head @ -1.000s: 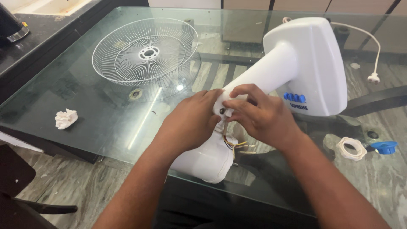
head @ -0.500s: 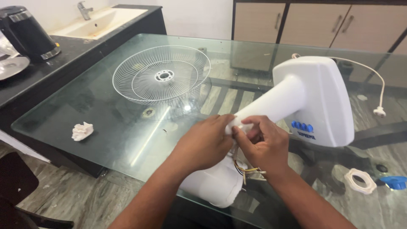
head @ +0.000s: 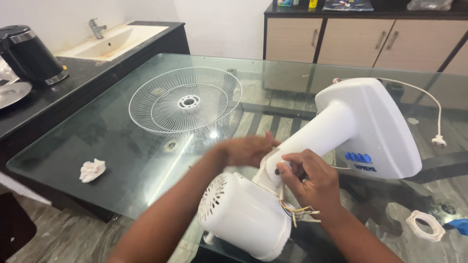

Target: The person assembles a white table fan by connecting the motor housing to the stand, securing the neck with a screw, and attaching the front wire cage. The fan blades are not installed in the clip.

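Glass table (head: 122, 146); black counter (head: 73, 73), sink (head: 114, 36) behind.

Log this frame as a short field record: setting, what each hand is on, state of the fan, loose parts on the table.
Setting: glass table beside a dark counter with a sink and a black kettle
Left hand: blurred, against the fan neck
Right hand: gripping the neck joint, by the loose coloured wires
Fan: lying on its side, base raised, white motor housing nearest the camera
Loose parts: wire grille, white ring nut, blue cap, crumpled white wad, plug
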